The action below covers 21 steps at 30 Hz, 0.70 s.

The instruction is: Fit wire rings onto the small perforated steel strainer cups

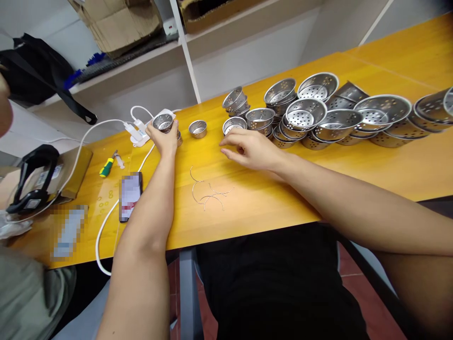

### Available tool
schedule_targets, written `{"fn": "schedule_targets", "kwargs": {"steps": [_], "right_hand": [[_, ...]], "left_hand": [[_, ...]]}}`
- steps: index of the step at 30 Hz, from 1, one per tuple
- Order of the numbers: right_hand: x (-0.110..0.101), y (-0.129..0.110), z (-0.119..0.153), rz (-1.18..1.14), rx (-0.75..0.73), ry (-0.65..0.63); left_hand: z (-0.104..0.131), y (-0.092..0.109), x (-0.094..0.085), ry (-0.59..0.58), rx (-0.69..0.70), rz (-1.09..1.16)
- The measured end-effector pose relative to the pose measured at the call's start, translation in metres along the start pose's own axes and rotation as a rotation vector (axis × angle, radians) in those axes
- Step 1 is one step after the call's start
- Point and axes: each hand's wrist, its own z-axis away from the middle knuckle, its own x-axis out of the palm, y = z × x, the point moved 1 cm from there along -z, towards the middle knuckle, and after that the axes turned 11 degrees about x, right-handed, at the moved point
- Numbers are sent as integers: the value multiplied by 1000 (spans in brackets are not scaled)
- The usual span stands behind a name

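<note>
Between eight and nine o'clock, a phone screen [130, 194] and a flat object [70, 232] are pixelated. At ten, the left hand [165, 140] hides the small cup's [162, 122] lower part. Picture edges cut off the end cup [448, 103] at three, a cardboard box [208, 16] at twelve, another person's clothing [26, 295] at eight.

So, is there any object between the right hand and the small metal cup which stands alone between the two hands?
Nothing visible stands in the way: only yellow tabletop shows between the right hand and the lone cup. The curved wires lie nearer the person, off that line.
</note>
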Motion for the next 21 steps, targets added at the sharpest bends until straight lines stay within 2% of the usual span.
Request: {"fn": "schedule_targets", "kwargs": {"steps": [2,6,8,13,21], "right_hand": [[2,-3,2,-43,-65,-138],[14,-19,9,-103,-132,-549],[20,-32,12,-39,-99,-636],[17,-56,13,163,-24,-725],[2,-64,15,443,51,-757]], "left_hand": [[0,-2,1,-4,25,32],[1,-2,2,-39,23,53],[2,-2,1,-39,32,44],[2,-3,0,-35,51,52],[1,-7,0,-63,66,75]]}}
